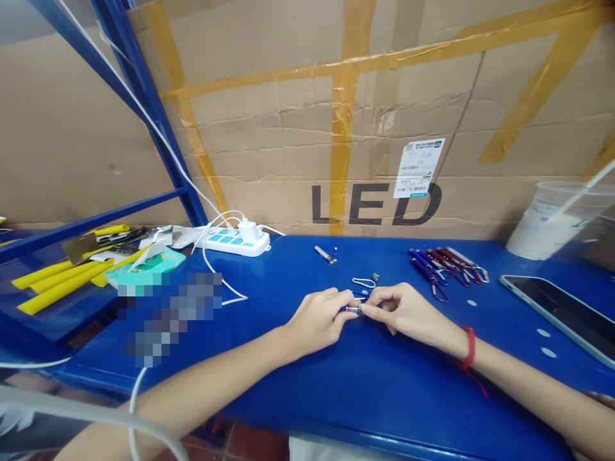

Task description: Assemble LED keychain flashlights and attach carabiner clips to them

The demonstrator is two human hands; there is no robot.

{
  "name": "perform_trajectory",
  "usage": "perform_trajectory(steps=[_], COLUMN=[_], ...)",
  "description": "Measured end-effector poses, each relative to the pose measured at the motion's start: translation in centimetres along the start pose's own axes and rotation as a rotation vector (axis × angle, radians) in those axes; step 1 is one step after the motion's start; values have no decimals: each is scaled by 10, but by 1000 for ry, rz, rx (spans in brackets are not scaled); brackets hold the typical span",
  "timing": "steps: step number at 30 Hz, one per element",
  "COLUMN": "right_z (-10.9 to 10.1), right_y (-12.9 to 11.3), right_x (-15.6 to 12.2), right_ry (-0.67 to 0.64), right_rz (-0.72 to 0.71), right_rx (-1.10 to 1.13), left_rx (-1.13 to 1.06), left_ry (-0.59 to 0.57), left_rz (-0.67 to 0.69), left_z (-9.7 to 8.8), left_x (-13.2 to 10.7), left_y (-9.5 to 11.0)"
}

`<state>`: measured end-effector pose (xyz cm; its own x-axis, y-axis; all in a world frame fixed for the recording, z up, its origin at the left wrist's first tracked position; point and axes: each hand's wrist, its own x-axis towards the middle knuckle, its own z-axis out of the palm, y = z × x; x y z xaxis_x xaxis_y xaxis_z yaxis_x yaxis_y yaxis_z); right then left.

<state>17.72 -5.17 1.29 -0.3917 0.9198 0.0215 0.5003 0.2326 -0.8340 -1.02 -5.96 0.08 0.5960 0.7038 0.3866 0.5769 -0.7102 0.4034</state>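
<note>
My left hand (321, 320) is closed around a small blue keychain flashlight (352, 309) with a silver end. At that end, the thumb and fingers of my right hand (396, 307) are pinched together; whether they grip a separate small part cannot be seen. Just beyond my fingers lie a silver carabiner clip (364, 282) and a tiny metal piece (376, 276). Farther back is a silver flashlight body (323, 254) with small round parts beside it. A row of blue, red and silver keychain flashlights (439, 262) with carabiners rests to the right.
A white power strip (237, 242) with cables stands at the back left, near yellow tubes (67, 285) and a green packet (144, 266). At right are a phone (567, 314) and a plastic cup (548, 224). A large cardboard box (269, 147) rises behind the blue table (298, 397).
</note>
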Motion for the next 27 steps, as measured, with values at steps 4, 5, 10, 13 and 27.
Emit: perform_trajectory(steps=[4,5,10,13,27], right_z=[-2,-2,-2,0,-19], right_y=[0,0,1,3,7], right_x=[2,2,4,5,5], right_ry=[-5,0,4,25,403], right_rz=[44,45,17,-2,-816], right_rx=[1,-5,-5,-17,-558], left_rx=[-30,-42,3,51,-164], left_ry=[10,13,-15,-32,11], left_rz=[-16,-23,-12,-3,-93], left_z=[-2,-3,-7,-9,-10], left_x=[2,2,4,5,11], left_y=[0,0,-1,-3,2])
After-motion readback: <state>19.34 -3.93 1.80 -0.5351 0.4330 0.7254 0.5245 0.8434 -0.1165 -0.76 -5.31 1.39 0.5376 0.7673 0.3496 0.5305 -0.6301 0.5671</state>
